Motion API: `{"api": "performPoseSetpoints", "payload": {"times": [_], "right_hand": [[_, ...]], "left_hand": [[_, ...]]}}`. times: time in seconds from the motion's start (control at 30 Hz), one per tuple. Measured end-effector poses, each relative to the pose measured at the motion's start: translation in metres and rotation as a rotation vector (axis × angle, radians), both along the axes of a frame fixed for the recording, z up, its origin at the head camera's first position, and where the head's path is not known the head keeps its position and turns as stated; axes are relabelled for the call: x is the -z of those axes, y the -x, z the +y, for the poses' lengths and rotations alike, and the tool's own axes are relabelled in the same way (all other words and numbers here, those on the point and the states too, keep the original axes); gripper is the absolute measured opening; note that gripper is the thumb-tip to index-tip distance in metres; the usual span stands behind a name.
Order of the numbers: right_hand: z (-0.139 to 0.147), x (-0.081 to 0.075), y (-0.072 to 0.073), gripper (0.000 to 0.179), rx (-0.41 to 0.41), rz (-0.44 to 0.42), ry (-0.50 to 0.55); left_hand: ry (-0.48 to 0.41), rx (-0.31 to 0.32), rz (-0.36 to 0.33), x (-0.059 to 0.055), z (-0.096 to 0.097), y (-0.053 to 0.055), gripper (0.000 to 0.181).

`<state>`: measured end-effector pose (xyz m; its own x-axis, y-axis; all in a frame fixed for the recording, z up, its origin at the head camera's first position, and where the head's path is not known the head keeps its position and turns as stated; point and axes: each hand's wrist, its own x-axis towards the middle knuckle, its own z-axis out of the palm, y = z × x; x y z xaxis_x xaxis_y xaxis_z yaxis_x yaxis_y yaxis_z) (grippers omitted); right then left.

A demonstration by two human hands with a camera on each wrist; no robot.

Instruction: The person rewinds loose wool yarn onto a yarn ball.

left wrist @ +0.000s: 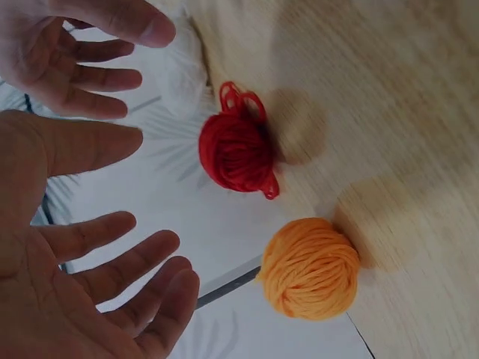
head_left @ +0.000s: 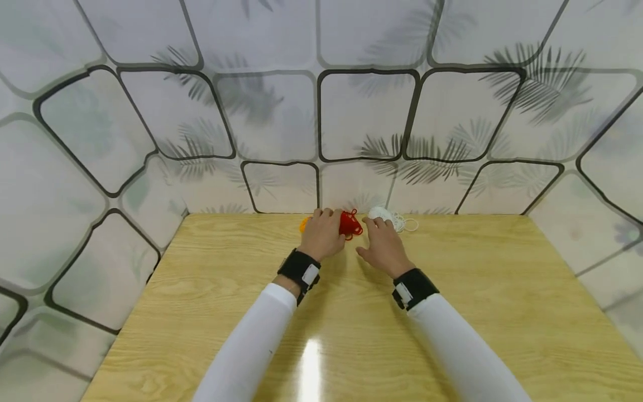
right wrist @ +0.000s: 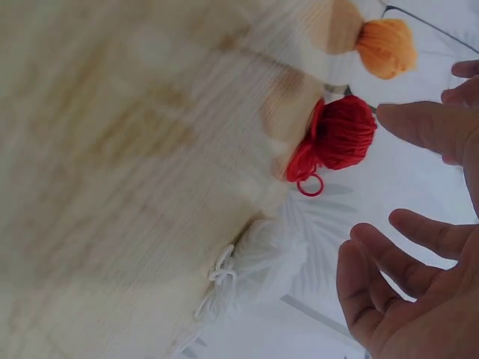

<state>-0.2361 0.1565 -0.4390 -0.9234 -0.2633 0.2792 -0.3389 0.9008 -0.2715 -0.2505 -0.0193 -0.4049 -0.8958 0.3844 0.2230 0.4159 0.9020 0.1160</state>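
Observation:
Three balls of yarn lie in a row at the table's far edge: orange [left wrist: 310, 269], red [left wrist: 238, 152] and white [right wrist: 262, 262]. My left hand [head_left: 323, 234] hovers before the orange and red balls, partly covering both in the head view. In the left wrist view its fingers are spread and relaxed, apart from the yarn. My right hand [head_left: 384, 247] is nearest to the white ball, fingers loosely bent and holding nothing. Loose loops of strand stick out from the red and white balls.
The wooden table [head_left: 226, 290] runs up to a patterned cloth backdrop [head_left: 281, 117] just behind the yarn. More of the cloth stands along the left and right sides. A bright light reflection lies on the near tabletop.

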Motion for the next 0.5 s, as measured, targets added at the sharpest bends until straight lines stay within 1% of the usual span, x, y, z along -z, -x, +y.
{"api": "performPoseSetpoints", "payload": {"times": [0.1,0.2,0.3,0.4,0.5], "right_hand": [[-0.005,0.001,0.014,0.076,-0.021,-0.001,-0.054],[-0.010,0.001,0.025,0.076,-0.038,0.006,-0.092],[-0.017,0.001,0.034,0.076,-0.042,-0.021,-0.111],[-0.022,0.004,0.041,0.067,-0.039,-0.060,-0.122],[-0.024,0.007,0.046,0.057,-0.043,-0.095,-0.126]], "left_hand": [[0.042,-0.016,-0.075,0.000,0.002,0.012,0.055],[0.071,-0.025,-0.120,0.000,0.005,0.022,0.057],[0.119,-0.034,-0.156,0.002,0.008,0.030,0.061],[0.174,-0.043,-0.198,0.005,0.012,0.037,0.060],[0.193,-0.042,-0.213,0.010,0.016,0.042,0.054]]}}
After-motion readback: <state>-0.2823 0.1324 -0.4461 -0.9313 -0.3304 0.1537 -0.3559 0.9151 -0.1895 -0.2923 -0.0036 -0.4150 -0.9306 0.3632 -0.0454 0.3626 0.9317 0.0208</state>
